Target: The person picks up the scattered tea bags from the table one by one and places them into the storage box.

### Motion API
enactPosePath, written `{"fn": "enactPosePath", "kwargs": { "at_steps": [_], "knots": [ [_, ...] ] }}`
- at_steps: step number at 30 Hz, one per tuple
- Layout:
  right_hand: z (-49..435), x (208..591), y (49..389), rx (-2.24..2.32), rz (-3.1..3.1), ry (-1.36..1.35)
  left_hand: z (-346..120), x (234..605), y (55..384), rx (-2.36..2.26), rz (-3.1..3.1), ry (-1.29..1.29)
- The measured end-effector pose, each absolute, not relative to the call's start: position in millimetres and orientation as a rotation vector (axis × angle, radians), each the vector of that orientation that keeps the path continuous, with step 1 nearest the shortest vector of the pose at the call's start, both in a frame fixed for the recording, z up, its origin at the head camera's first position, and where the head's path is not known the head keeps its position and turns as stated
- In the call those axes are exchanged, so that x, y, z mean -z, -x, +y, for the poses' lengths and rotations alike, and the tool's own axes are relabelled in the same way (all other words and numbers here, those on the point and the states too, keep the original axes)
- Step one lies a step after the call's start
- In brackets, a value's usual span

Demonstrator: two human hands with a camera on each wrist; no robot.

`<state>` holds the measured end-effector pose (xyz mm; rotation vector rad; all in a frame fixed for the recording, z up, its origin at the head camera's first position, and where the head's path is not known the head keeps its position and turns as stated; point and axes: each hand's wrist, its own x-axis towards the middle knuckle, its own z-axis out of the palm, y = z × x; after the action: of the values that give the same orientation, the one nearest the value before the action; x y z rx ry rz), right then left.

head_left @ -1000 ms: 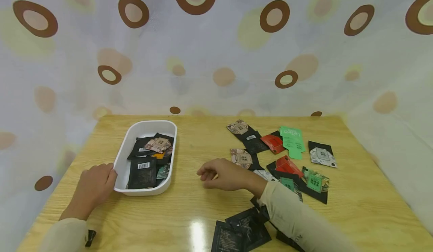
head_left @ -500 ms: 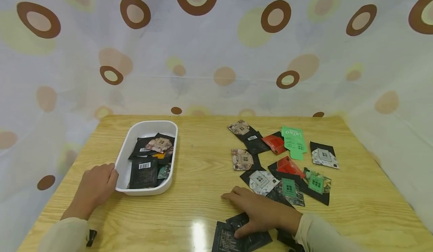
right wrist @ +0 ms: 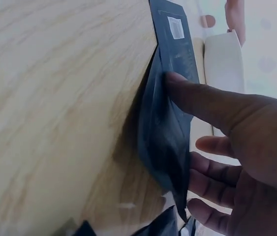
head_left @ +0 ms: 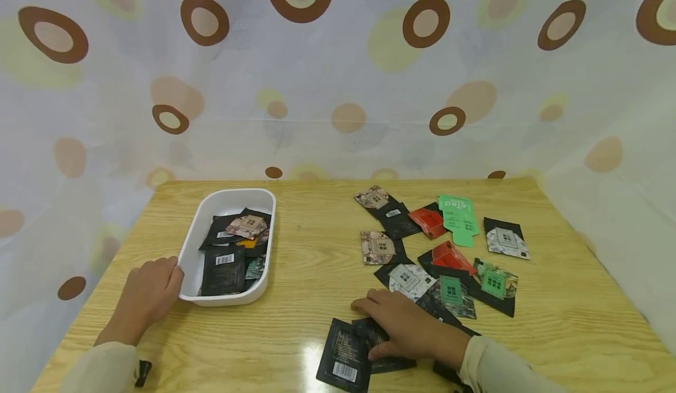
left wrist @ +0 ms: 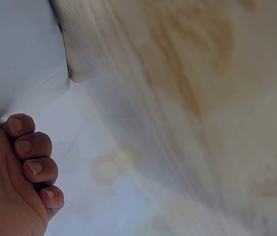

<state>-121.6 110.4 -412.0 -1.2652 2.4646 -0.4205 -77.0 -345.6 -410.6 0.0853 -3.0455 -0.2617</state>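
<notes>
My left hand (head_left: 148, 296) grips the near left corner of a white plastic bin (head_left: 227, 301), which holds several tea sachets, mostly black, one with a flowered label. In the left wrist view its fingers (left wrist: 35, 147) curl in below the rim. On the right, my right hand (head_left: 409, 325) holds a black tea sachet (right wrist: 160, 132) by its edges, thumb on one side and fingers on the other. That sachet bows between them in the right wrist view, and the hand hides part of it in the head view. Against it lies another black sachet (head_left: 343, 355), barcode up.
Beyond the right hand several sachets overlap, with white (head_left: 409, 280), green (head_left: 451, 292) and red (head_left: 451, 258) labels. A green LeTea card (head_left: 458, 217) lies behind them, a separate white-labelled sachet (head_left: 505, 239) farther right. A patterned curtain (head_left: 338, 76) hangs at the table's back.
My right hand has come down rightward from mid-table onto the black sachets and taken hold of one. The neighbouring barcoded sachet has turned and slid away from me. My left hand stays on the bin.
</notes>
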Motion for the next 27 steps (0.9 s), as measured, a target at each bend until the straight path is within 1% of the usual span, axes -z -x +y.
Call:
{"fn": "enactPosePath", "kwargs": {
  "at_steps": [4,10,18,23,27],
  "knots": [
    [111.3,414.5,122.5,0.467,2.478,1.229,-344.1,410.1,76.4,0.266,-3.05,-0.095],
    [113.1,415.4,122.6,0.564,2.498,1.089,-343.7,409.5,75.9,0.269,-3.042,-0.094],
    [119.3,410.8,125.8,0.646,2.525,1.063,-343.5,408.2,75.8,0.262,-3.055,-0.097],
    [124.6,405.5,136.1,0.713,2.484,1.037,-343.8,407.6,75.8,0.25,-3.065,-0.1],
    [129.8,402.2,148.4,0.864,2.363,0.996,-344.0,407.1,76.3,0.246,-3.07,-0.099]
  ]
}}
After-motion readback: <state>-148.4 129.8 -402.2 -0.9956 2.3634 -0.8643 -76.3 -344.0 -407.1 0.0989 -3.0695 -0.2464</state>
